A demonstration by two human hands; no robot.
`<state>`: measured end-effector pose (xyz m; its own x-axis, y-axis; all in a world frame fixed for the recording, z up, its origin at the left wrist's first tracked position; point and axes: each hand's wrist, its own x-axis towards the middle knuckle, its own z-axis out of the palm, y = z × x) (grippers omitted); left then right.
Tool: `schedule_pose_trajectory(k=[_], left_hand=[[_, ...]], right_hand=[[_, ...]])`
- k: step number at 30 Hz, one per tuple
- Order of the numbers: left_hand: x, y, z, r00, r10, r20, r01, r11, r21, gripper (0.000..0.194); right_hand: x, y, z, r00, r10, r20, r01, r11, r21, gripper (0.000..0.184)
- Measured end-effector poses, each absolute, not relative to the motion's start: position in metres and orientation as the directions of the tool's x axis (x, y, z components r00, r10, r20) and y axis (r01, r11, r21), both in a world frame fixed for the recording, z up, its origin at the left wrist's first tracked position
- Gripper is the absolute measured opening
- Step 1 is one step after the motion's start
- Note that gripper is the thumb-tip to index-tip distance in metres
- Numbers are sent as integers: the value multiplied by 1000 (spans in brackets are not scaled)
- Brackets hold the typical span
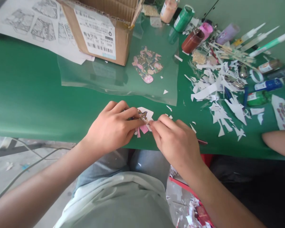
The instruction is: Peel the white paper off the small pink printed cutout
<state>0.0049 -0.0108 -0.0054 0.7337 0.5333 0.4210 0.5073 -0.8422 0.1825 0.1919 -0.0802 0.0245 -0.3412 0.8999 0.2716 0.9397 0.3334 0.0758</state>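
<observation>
Near the table's front edge lies a small printed paper piece (146, 115), white at its border with a patterned, coloured part and pink strips. My left hand (114, 125) is closed over its left side, fingers bent and pressing on it, hiding much of the print. From the other side, my right hand (177, 136) pinches the piece's right edge between thumb and forefinger. The fingertips of both hands are close together. A thin dark red stick (202, 142) pokes out beyond my right hand; whether it touches the hand I cannot tell.
A clear plastic sheet (97, 79) bears a pile of coloured cutouts (147, 65). Behind stands an open cardboard box (123, 41) on printed sheets (21, 25). To the right are white paper scraps (211, 85), paint bottles (192, 39) and sticks. Another person's arm (280, 144) rests at far right.
</observation>
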Motion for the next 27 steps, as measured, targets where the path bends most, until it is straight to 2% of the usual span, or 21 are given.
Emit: schedule_pose_trajectory(k=[12, 27], left_hand=[[4, -16, -8, 754, 473, 456, 500, -863, 68, 25], [10, -31, -13, 671, 529, 519, 578, -812, 81, 19]], right_hand=[[180, -88, 25, -224, 935, 275, 973, 200, 111, 24], [178, -108, 18, -113, 944, 310, 992, 90, 88, 20]])
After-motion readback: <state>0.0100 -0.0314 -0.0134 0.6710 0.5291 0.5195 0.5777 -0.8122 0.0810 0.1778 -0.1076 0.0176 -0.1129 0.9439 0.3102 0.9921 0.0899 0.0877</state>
